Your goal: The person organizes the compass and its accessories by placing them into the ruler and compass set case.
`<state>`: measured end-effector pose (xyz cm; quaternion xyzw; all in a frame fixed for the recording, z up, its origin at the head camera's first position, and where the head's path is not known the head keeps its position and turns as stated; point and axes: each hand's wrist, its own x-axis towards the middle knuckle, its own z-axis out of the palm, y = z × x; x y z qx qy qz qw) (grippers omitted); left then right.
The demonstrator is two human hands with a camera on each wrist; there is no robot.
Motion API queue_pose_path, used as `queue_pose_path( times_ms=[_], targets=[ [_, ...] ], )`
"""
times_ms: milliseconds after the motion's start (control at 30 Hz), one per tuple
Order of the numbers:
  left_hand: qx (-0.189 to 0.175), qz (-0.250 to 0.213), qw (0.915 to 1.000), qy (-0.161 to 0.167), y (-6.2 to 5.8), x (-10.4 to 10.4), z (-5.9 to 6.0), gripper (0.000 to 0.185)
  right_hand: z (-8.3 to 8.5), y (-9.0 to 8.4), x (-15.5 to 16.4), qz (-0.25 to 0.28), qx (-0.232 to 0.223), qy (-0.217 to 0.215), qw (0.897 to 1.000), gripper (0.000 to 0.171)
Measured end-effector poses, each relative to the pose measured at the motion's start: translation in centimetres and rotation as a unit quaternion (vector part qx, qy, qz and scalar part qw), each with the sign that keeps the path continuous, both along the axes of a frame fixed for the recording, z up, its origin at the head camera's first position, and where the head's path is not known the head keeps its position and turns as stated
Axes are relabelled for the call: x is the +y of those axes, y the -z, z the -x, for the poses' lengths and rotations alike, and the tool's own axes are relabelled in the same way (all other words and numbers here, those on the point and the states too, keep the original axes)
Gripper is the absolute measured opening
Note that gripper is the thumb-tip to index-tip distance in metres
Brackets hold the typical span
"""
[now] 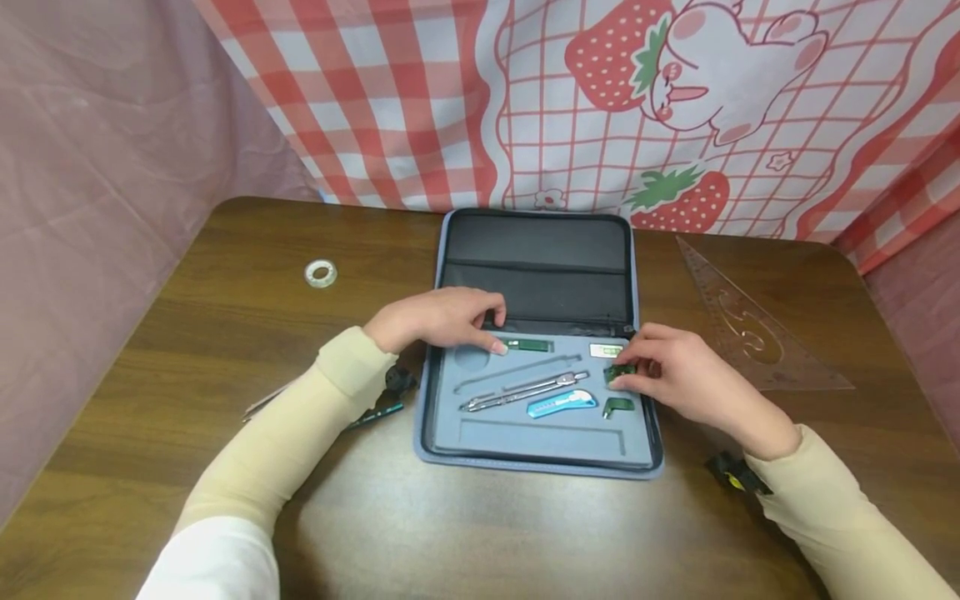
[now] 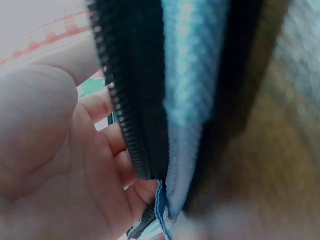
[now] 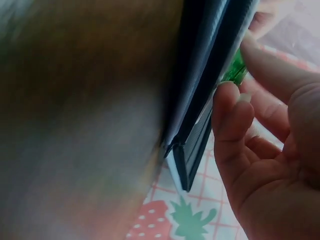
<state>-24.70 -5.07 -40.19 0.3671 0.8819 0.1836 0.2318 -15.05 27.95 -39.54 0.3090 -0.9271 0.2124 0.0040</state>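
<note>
An open zip case [image 1: 645, 446] with a grey foam tray lies in the middle of the table. In the tray sit a metal compass [image 1: 525, 392], a blue utility knife [image 1: 561, 404], a green box [image 1: 531, 344], a small white piece [image 1: 606, 351] and a green corner piece [image 1: 618, 407]. My left hand [image 1: 442, 318] rests on the tray's upper left, fingertips touching beside the green box. My right hand [image 1: 678, 371] pinches a small green piece [image 1: 619, 372] at the tray's right edge. In the right wrist view the green piece [image 3: 235, 70] shows between my fingertips beside the case edge [image 3: 200, 100].
A roll of clear tape [image 1: 321, 272] lies at the back left. A clear set square [image 1: 742, 325] lies right of the case. Pens or pencils [image 1: 375, 412] lie under my left forearm. Checked cloth hangs behind the table.
</note>
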Motion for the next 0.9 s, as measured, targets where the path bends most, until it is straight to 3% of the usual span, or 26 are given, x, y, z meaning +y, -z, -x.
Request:
queue_pose_path(
  times_ms=[900],
  targets=[
    [-0.010,0.001,0.9999,-0.008,-0.1,0.0,0.1,0.039,-0.4,-0.1,-1.3,-0.074,-0.002,0.035,0.997,0.012]
  ],
)
